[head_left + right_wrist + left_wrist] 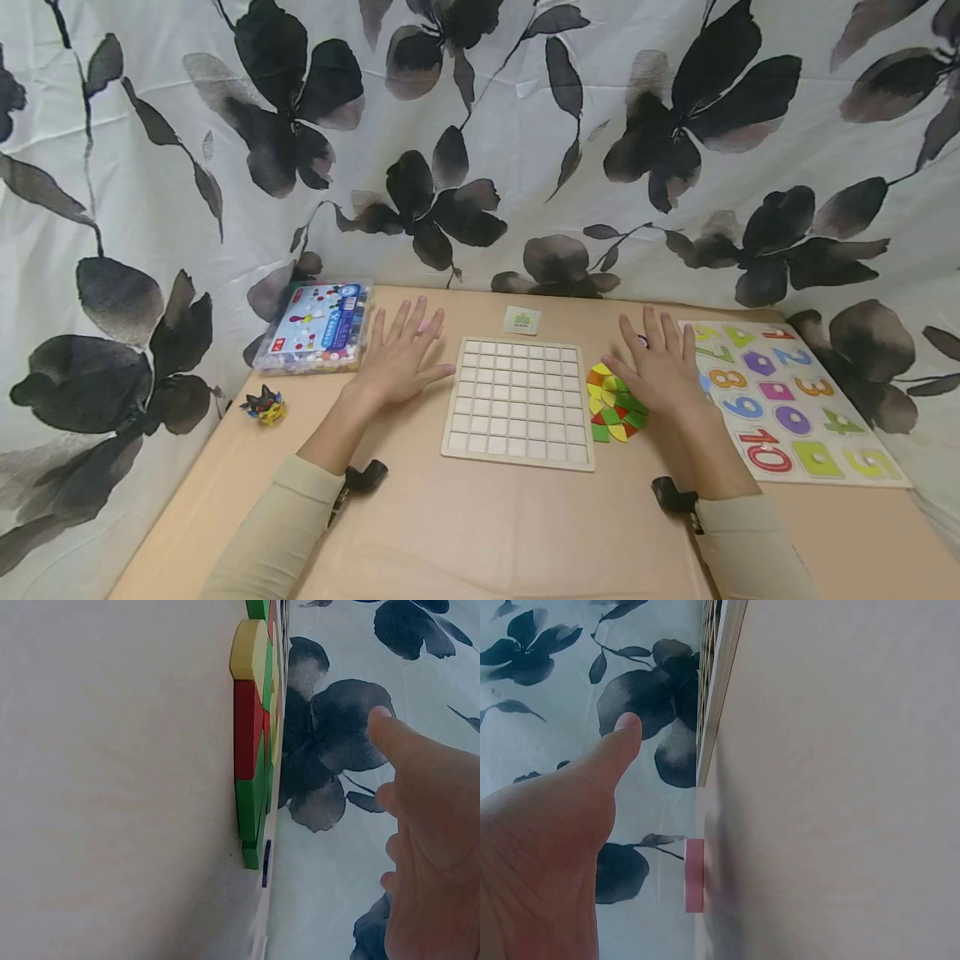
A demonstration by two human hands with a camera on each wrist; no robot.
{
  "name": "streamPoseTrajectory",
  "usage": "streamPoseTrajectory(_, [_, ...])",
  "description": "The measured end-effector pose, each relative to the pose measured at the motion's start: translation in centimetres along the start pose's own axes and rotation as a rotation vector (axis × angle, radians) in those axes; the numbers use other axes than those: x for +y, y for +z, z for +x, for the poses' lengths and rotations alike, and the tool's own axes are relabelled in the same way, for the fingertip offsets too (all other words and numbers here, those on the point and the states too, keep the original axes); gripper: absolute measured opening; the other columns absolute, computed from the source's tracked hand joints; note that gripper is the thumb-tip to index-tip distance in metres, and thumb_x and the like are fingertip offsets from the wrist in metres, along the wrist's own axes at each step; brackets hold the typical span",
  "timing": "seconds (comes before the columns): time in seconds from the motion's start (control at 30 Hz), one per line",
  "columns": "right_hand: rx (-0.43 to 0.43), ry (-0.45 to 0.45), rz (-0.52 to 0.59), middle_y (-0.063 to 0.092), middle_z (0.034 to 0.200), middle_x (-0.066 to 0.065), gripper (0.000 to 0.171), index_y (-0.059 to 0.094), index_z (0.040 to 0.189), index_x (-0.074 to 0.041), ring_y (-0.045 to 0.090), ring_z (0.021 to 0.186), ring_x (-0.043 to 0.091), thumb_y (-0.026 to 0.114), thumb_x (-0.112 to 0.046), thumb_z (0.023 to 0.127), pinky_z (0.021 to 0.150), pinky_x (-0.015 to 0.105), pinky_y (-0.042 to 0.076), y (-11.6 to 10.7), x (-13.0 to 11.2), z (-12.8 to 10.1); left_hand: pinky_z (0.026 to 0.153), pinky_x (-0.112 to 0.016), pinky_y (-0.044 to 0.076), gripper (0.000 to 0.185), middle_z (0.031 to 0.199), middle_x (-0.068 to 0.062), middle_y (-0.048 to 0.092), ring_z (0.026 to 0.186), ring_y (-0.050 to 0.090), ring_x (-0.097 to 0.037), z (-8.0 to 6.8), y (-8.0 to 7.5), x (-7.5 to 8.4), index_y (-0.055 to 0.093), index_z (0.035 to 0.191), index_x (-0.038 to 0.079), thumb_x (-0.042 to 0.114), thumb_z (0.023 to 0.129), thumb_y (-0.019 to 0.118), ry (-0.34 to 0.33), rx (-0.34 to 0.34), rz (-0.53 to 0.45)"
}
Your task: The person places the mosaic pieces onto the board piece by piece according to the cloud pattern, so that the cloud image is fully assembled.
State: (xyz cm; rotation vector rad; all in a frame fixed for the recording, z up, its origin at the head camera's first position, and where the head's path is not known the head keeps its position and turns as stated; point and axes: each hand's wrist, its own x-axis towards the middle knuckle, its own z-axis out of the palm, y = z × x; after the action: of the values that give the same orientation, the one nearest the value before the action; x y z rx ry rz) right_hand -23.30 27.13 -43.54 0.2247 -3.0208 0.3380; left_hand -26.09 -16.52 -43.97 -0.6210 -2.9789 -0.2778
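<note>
Tan surface [480, 533], flowery curtain behind. My left hand [397, 360] lies flat, fingers spread, left of the grid board [517, 400]; right hand [660, 371] flat too, touching the colored tiles [613, 404] just right of it. Best grab tiles one at a time, I'd say.

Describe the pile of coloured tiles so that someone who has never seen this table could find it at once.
Start at the wooden grid board in the middle of the table. Just off its right edge, beside the right hand, lies the pile of coloured tiles. Unlike the number puzzle further right, it is loose red, green and yellow pieces.
</note>
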Motion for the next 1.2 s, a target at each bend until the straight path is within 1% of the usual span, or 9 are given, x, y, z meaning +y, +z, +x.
streamPoseTrajectory(0.27, [0.011,0.001,0.012,-0.006,0.175,0.021,0.087,0.021,0.168,-0.016,-0.007,0.159,0.048,0.042,-0.069,0.102,0.123,0.069,-0.018,0.1,0.2,-0.2,0.124,-0.059,-0.023,0.097,0.175,-0.005,-0.013,0.162,-0.014,-0.031,0.1,-0.3,0.3,0.010,0.169,0.024,0.070,0.096,0.055,-0.001,0.000,-0.001])
streamPoseTrajectory(0.33, [0.028,-0.008,0.015,-0.004,0.175,0.021,0.086,0.022,0.167,-0.016,-0.004,0.159,0.049,0.043,-0.068,0.102,0.123,0.069,-0.018,0.1,0.1,-0.2,0.124,-0.059,-0.024,0.097,0.175,-0.005,-0.013,0.162,-0.014,-0.031,0.1,-0.4,0.3,0.010,0.169,0.024,0.070,0.097,0.055,0.001,0.000,0.002])
streamPoseTrajectory(0.5, [0.109,-0.050,0.042,0.009,0.174,0.023,0.084,0.028,0.166,-0.013,0.007,0.159,0.049,0.049,-0.064,0.102,0.125,0.068,-0.013,0.0,-0.2,-0.1,0.124,-0.059,-0.025,0.096,0.175,-0.004,-0.014,0.162,-0.014,-0.031,0.0,-0.5,0.3,0.012,0.169,0.023,0.068,0.097,0.056,-0.001,0.014,0.007])
streamPoseTrajectory(0.7, [0.178,-0.081,0.110,0.020,0.172,0.023,0.079,0.036,0.163,-0.012,0.020,0.155,0.049,0.056,-0.058,0.102,0.126,0.069,0.008,-0.3,-0.7,0.2,0.125,-0.061,-0.020,0.095,0.175,-0.003,-0.017,0.163,-0.012,-0.031,-0.3,-0.9,0.4,0.012,0.169,0.024,0.068,0.097,0.056,-0.010,0.026,0.002])
streamPoseTrajectory(0.87, [0.201,-0.071,0.235,0.032,0.167,0.020,0.074,0.041,0.160,-0.012,0.032,0.150,0.045,0.059,-0.055,0.102,0.122,0.067,0.026,-0.5,-1.2,0.3,0.128,-0.063,-0.011,0.097,0.174,-0.002,-0.017,0.163,-0.011,-0.029,-0.4,-1.1,0.5,0.010,0.169,0.026,0.070,0.096,0.056,0.013,0.041,-0.017])
streamPoseTrajectory(0.97, [0.171,-0.057,0.350,0.041,0.161,0.019,0.072,0.043,0.159,-0.011,0.046,0.140,0.042,0.059,-0.053,0.103,0.114,0.066,0.040,-0.5,-1.5,0.3,0.130,-0.058,-0.007,0.100,0.175,0.002,-0.017,0.163,-0.012,-0.025,-0.4,-1.1,0.5,0.010,0.169,0.027,0.069,0.094,0.061,0.060,0.047,-0.115])
streamPoseTrajectory(1.07, [0.128,-0.050,0.442,0.047,0.155,0.019,0.070,0.042,0.158,-0.010,0.055,0.127,0.040,0.059,-0.050,0.104,0.103,0.062,0.051,-0.3,-1.9,0.3,0.132,-0.056,0.004,0.104,0.176,0.006,-0.009,0.164,-0.004,-0.022,-0.4,-0.9,0.5,0.014,0.169,0.029,0.066,0.090,0.070,0.126,0.031,-0.289])
streamPoseTrajectory(1.13, [0.109,-0.058,0.470,0.051,0.151,0.020,0.069,0.042,0.158,-0.008,0.057,0.121,0.039,0.059,-0.049,0.104,0.097,0.058,0.054,-0.1,-2.0,0.3,0.132,-0.055,0.009,0.106,0.176,0.008,-0.004,0.164,0.003,-0.022,-0.5,-0.5,0.5,0.016,0.168,0.030,0.063,0.087,0.076,0.172,-0.015,-0.405])
streamPoseTrajectory(1.2, [0.100,-0.068,0.474,0.054,0.147,0.021,0.067,0.044,0.157,-0.008,0.058,0.117,0.037,0.060,-0.046,0.104,0.093,0.053,0.054,0.3,-2.1,0.5,0.131,-0.055,0.013,0.106,0.176,0.007,0.002,0.164,0.009,-0.025,-0.5,0.0,0.4,0.019,0.168,0.029,0.061,0.086,0.079,0.212,-0.082,-0.485])
